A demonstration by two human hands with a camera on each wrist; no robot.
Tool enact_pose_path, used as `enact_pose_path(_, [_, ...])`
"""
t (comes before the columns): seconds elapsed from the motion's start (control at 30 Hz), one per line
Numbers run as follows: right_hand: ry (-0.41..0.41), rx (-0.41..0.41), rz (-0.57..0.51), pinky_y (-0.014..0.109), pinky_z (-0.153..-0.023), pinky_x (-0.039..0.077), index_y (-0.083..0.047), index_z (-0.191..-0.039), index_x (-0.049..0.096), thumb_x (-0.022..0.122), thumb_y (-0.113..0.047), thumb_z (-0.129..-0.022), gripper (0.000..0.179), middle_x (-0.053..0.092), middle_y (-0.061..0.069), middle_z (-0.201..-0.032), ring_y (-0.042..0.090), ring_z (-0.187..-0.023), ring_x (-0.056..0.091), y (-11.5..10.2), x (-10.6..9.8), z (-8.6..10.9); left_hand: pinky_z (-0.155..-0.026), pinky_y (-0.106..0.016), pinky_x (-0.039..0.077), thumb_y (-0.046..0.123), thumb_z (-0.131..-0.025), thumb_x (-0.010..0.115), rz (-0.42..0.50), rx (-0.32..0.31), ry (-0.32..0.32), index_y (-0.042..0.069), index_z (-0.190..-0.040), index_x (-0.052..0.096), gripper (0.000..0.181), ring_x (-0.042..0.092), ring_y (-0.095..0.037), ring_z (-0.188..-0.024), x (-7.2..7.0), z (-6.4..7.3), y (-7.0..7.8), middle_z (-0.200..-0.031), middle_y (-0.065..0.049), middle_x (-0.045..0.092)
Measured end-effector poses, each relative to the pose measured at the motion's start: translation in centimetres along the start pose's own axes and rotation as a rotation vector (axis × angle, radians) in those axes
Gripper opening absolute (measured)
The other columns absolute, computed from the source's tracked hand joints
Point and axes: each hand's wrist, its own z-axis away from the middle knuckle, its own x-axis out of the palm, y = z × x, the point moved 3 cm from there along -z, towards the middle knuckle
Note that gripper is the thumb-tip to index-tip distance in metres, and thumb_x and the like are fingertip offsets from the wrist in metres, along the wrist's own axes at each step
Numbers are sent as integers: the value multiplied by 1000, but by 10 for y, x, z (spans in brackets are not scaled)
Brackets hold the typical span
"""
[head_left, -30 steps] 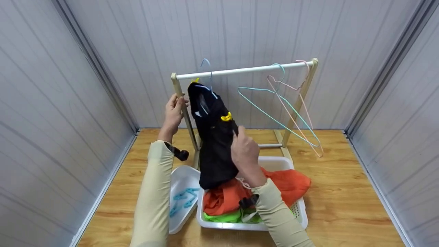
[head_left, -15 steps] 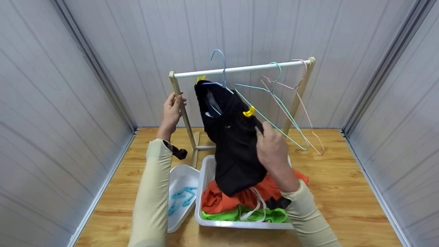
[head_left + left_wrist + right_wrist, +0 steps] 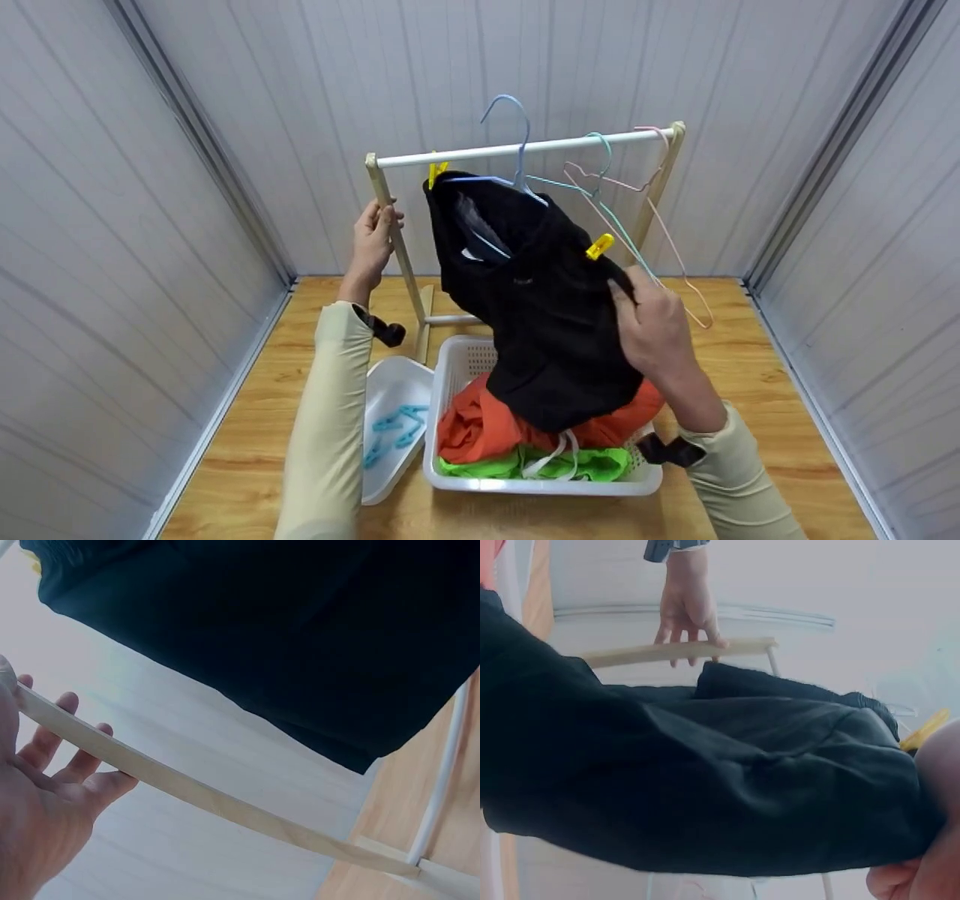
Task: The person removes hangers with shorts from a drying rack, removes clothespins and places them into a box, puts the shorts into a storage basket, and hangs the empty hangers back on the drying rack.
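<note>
Black shorts [image 3: 562, 330] hang from a blue hanger [image 3: 523, 142], which sits inside the open waistband. A yellow clothespin [image 3: 600, 246] clips the near side of the waist, and a second yellow clothespin [image 3: 436, 174] is at the far left. My right hand [image 3: 660, 322] pinches the edge of the shorts just below the nearer clothespin. My left hand [image 3: 373, 238] holds the rack's left wooden post [image 3: 405, 262], fingers behind it; the left wrist view shows this hand [image 3: 52, 795] on the post too. The hanger's hook overlaps the white rail [image 3: 480, 152]; whether it touches, I cannot tell.
A green hanger [image 3: 609, 154] and a pink hanger [image 3: 667, 187] hang at the rail's right end. Below, a white basket [image 3: 540, 487] holds orange cloth [image 3: 472, 431] and green cloth [image 3: 480, 469] with white cord. Left of it, a white tray [image 3: 390, 484] carries several blue clothespins [image 3: 409, 435].
My right hand has moved right, pulling the shorts' near side along so the waist spreads wider. The blue hanger's hook has shifted right and up. My left hand stays on the post.
</note>
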Motion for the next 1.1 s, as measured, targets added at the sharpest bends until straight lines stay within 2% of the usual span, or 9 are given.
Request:
enact_pose_path(0.2, [-29, -42, -1, 37, -54, 37, -3, -88, 58, 57, -16, -99, 17, 50, 7, -66, 23, -58, 49, 13, -16, 0, -85, -43, 42, 18, -104, 45, -54, -32, 68, -4, -132, 48, 35, 50, -29, -102, -1, 3, 8, -107, -7, 54])
enact_pose_path(0.27, [-37, -52, 6, 38, -56, 40, -4, -90, 60, 57, -15, -99, 15, 55, 8, -70, 22, -62, 54, 19, -22, 2, -86, -39, 43, 13, -103, 46, -97, 15, 122, -7, -131, 47, 34, 49, -32, -103, -1, 10, 16, -111, -13, 54])
enact_pose_path(0.37, [-53, -79, 4, 36, -61, 43, -4, -94, 63, 56, -12, -99, 12, 63, 8, -79, 21, -69, 60, 25, -30, 4, -89, -37, 43, 6, -101, 47, -211, 135, 206, -11, -126, 48, 29, 51, -33, -107, 0, 22, 34, -116, -22, 52])
enact_pose_path(0.47, [-50, -124, -4, 29, -62, 43, -4, -95, 64, 57, -9, -98, 10, 64, 6, -80, 18, -67, 59, 31, -40, 4, -88, -40, 44, 0, -99, 49, -319, 255, 223, -13, -117, 53, 23, 54, -35, -104, 4, 33, 55, -115, -27, 53])
enact_pose_path(0.53, [-50, -153, -22, 24, -62, 41, -4, -94, 64, 57, -7, -97, 7, 63, 5, -79, 16, -66, 56, 35, -47, 4, -86, -44, 46, -2, -98, 49, -368, 305, 172, -13, -114, 56, 20, 56, -37, -102, 8, 40, 67, -112, -28, 54])
enact_pose_path(0.67, [-60, -222, -90, 22, -60, 38, -2, -92, 62, 58, -2, -95, 5, 57, 2, -74, 12, -62, 49, 43, -56, 4, -84, -48, 48, -2, -98, 51, -428, 347, 9, -10, -116, 60, 22, 59, -38, -99, 16, 54, 85, -112, -27, 56])
enact_pose_path(0.83, [-69, -288, -179, 18, -63, 41, 0, -93, 64, 58, -2, -95, 7, 61, 2, -79, 8, -65, 52, 48, -61, 6, -77, -34, 50, 1, -99, 51, -441, 388, -179, -7, -122, 60, 25, 63, -28, -92, 20, 73, 104, -113, -22, 59])
enact_pose_path(0.97, [-64, -320, -202, 16, -72, 44, 2, -95, 65, 58, 2, -93, 7, 66, 7, -87, 8, -76, 59, 49, -62, 6, -66, -24, 47, -2, -98, 52, -434, 425, -301, -9, -108, 65, 18, 58, -20, -77, 19, 90, 121, -97, -19, 62])
enact_pose_path(1.1, [-36, -315, -209, 16, -80, 45, 3, -97, 68, 60, 9, -88, 14, 69, 10, -92, 8, -87, 63, 52, -61, 5, -65, -26, 43, -5, -95, 56, -494, 416, -395, -6, -95, 69, 12, 52, -16, -74, 12, 107, 136, -89, -14, 63])
